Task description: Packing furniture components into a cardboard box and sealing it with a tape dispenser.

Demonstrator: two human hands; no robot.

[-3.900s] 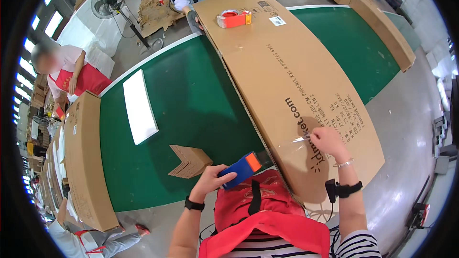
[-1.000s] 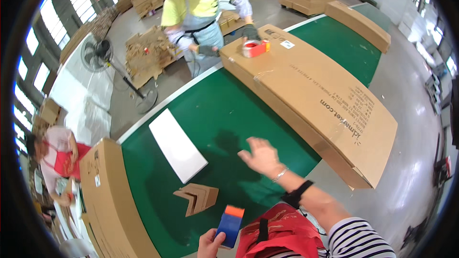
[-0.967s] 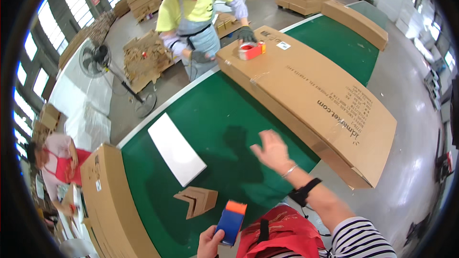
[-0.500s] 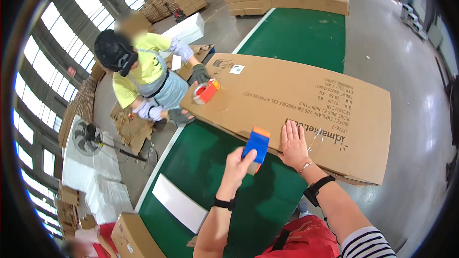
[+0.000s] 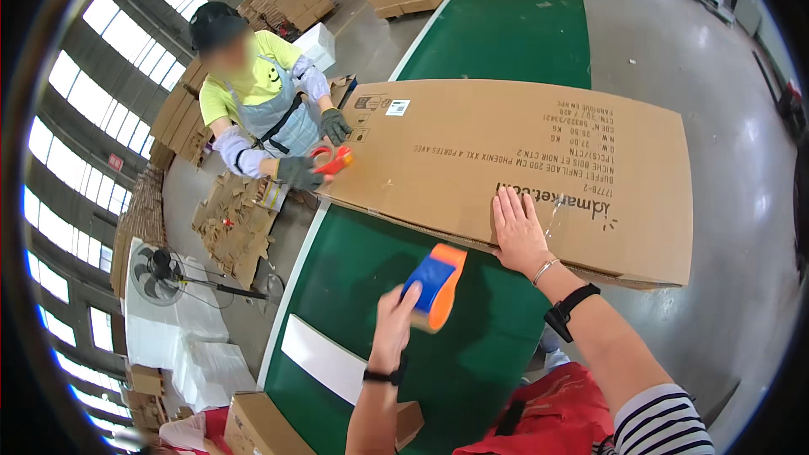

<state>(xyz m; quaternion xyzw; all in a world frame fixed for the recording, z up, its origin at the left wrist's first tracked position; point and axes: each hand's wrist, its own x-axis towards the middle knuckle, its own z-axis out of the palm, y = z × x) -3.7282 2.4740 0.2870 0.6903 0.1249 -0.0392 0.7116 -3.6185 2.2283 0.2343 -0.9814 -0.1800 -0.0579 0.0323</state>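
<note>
Left hand (image 5: 394, 329) grips the blue-and-orange tape dispenser (image 5: 434, 285), fingers closed around it, above the green table (image 5: 354, 261). Right hand (image 5: 518, 232) lies flat, fingers spread, on the near edge of the long cardboard box (image 5: 522, 160).

A large flat brown cardboard box (image 5: 514, 168) lies across the green tabletop (image 5: 506, 34); a white rectangular sheet (image 5: 324, 360) lies nearer, to its left.
</note>
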